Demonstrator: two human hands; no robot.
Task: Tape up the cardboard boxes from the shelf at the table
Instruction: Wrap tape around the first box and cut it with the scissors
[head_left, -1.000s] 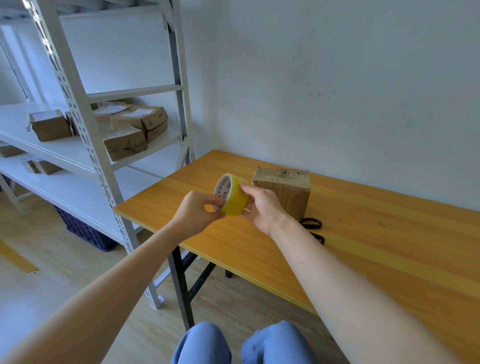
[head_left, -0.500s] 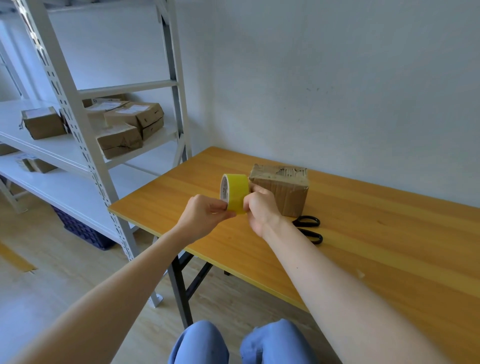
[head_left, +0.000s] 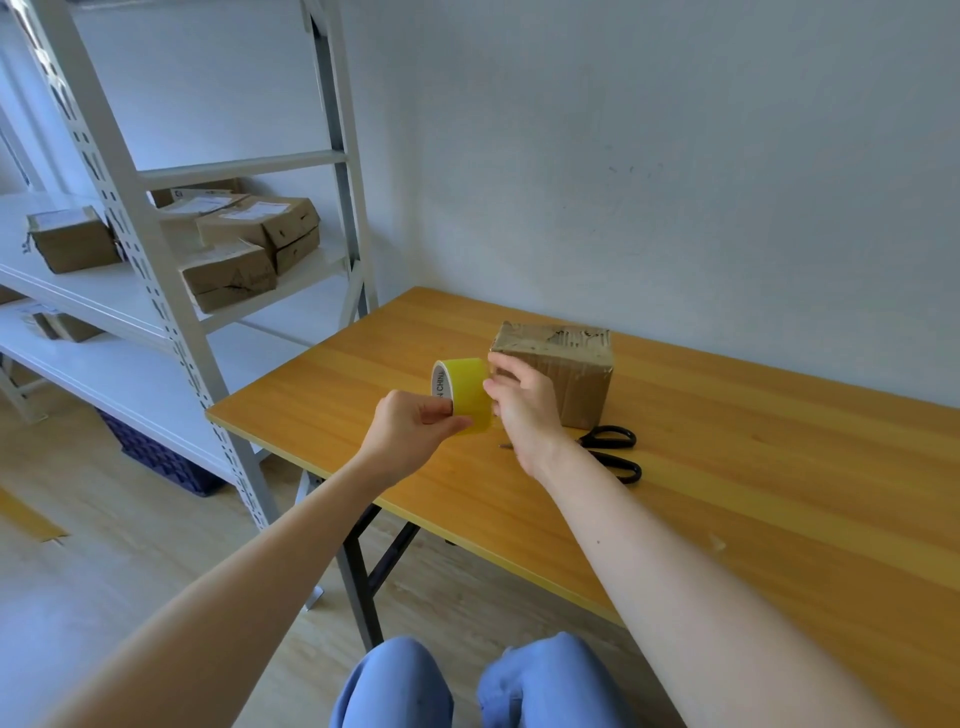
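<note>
— What do the hands have?

— Both are on the yellow roll of adhesive tape (head_left: 464, 391), held up above the near edge of the yellow wooden table (head_left: 753, 509). The left hand (head_left: 410, 434) is closed tight, thumb and forefinger pinching the roll's lower band at its 7 o'clock. The right hand (head_left: 522, 402) has curled fingers on the roll's side at 3 o'clock.

— And the arms?

— Both forearms are bare and stretched forward, meeting at the roll, backs of the hands toward the camera.

— What's around?

— A brown cardboard box (head_left: 569, 376) stands on the table at the roll's 2 o'clock, partly behind the right hand. Black-handled scissors (head_left: 613, 454) lie flat at 4 o'clock, their blades hidden by the right wrist. At 10 o'clock, a white metal shelf (head_left: 156, 270) carries more brown cardboard boxes (head_left: 260, 234).
</note>
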